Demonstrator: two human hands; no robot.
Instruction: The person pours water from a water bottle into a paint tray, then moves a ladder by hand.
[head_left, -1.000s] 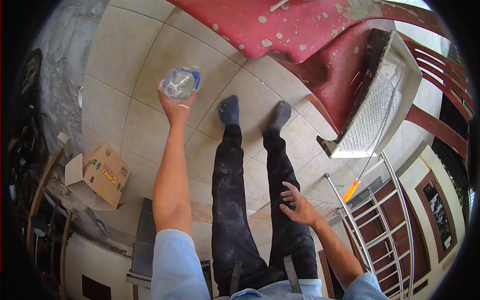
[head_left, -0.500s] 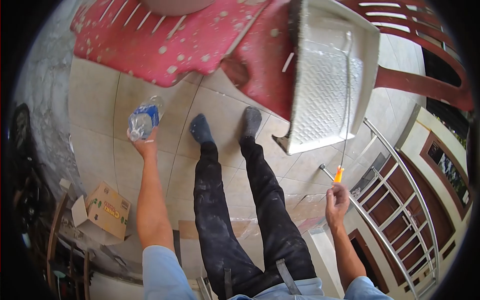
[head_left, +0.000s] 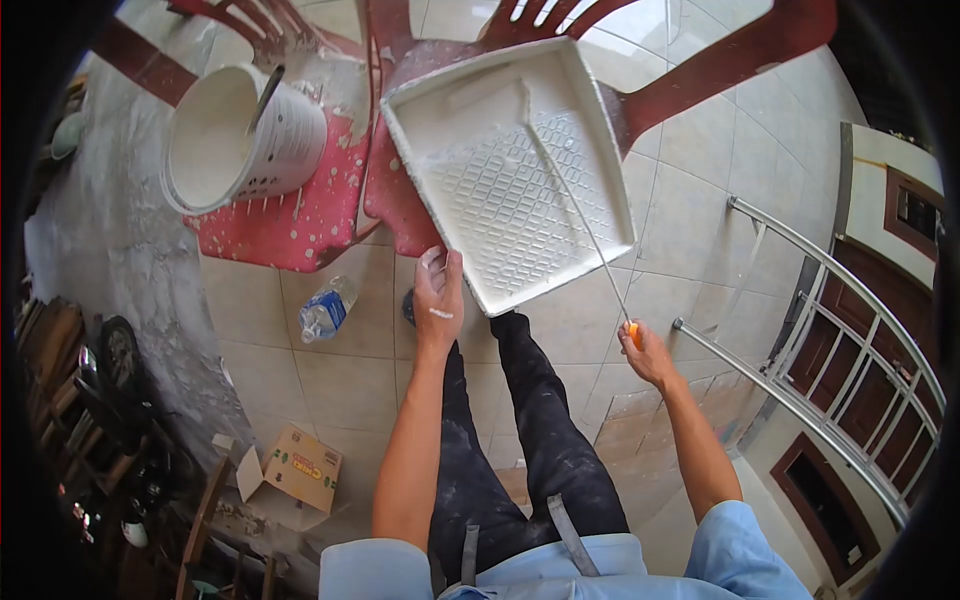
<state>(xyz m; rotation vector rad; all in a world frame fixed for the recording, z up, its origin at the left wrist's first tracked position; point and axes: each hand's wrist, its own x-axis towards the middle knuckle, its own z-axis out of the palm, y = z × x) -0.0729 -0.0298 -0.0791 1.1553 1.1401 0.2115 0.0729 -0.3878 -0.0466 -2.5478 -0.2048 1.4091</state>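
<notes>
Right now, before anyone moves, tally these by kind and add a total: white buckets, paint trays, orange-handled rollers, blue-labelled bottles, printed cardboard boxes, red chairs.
White bucket: 1
Paint tray: 1
Orange-handled roller: 1
Blue-labelled bottle: 1
Printed cardboard box: 1
Red chairs: 2
Total: 7

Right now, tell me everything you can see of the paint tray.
The paint tray is white, apparently plastic, with a raised rim and diamond-textured ramp; pale paint covers the far end. It rests on a red chair, overhanging its front. A roller lies in it, rod crossing the near rim to the right hand. The left hand is at the tray's left edge; contact is unclear.
</notes>
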